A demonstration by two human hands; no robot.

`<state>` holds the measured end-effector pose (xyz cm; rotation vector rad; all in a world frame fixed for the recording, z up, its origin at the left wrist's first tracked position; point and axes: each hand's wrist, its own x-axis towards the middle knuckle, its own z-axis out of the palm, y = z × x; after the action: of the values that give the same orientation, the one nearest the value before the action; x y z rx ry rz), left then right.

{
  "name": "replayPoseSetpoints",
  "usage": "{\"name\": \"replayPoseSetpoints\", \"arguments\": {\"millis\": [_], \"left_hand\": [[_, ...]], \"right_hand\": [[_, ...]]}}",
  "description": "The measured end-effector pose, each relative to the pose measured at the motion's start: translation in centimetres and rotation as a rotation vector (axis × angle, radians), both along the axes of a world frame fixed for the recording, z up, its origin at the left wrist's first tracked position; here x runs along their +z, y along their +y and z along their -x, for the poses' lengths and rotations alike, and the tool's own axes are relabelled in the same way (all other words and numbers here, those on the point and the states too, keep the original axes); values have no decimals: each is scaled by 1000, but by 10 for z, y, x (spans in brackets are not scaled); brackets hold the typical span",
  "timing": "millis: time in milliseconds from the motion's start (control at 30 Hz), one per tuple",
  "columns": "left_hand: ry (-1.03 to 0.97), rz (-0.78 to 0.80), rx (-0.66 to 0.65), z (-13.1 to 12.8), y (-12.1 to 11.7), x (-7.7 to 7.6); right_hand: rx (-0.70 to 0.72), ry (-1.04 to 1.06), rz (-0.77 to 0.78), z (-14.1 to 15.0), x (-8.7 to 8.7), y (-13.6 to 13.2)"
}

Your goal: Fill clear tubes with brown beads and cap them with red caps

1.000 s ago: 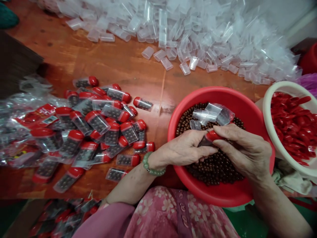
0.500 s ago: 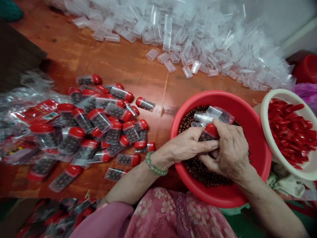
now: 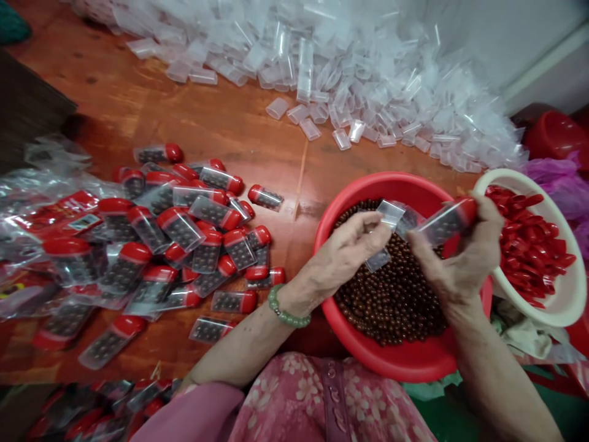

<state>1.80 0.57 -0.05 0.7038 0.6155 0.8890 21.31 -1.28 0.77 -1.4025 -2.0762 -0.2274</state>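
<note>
My right hand (image 3: 464, 264) is wrapped round a red-capped clear container (image 3: 446, 222) with dark beads inside, raised over the right side of the red basin (image 3: 405, 368). Inside the basin, my left hand (image 3: 354, 245) has its thumb and fingers closed on a clear plastic sleeve (image 3: 391, 213). A green bead bracelet (image 3: 288, 313) circles the left wrist. Loose brown beads (image 3: 391, 307) fill the bottom of the basin under both hands. Another clear sleeve (image 3: 377, 260) lies on the beads below the left fingers.
Several filled red-capped containers (image 3: 205, 252) lie on the wooden surface (image 3: 221, 123) to the left. Clear empty sleeves (image 3: 350, 86) are heaped along the back. A cream bowl (image 3: 565, 307) of red caps (image 3: 529, 245) stands right of the basin.
The hands have moved apart. My right hand has carried the red-capped container up and right, while my left hand has let go of it and taken hold of a clear sleeve.
</note>
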Motion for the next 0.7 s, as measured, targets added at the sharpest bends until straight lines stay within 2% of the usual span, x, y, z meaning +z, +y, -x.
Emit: {"name": "replayPoseSetpoints", "arguments": {"millis": [67,100,167,233,367,433,600,700], "left_hand": [[0,23,137,-1,0,-2],[0,38,174,-1,0,-2],[9,62,181,-1,0,-2],[18,73,135,0,0,-1],[-4,125,68,1,0,0],[-19,137,42,1,0,-1],[-81,-56,-178,2,-1,-7],[-94,-90,-244,3,-2,-9]], "right_hand": [[170,-138,-50,2,-1,1],[208,-168,-78,4,-2,1],[153,-155,-66,7,-1,1],[43,-117,-54,8,-1,2],[187,-138,29,9,-3,3],[163,-92,18,10,-3,3],[162,-79,-7,9,-1,3],[161,-65,-31,9,2,0]]}}
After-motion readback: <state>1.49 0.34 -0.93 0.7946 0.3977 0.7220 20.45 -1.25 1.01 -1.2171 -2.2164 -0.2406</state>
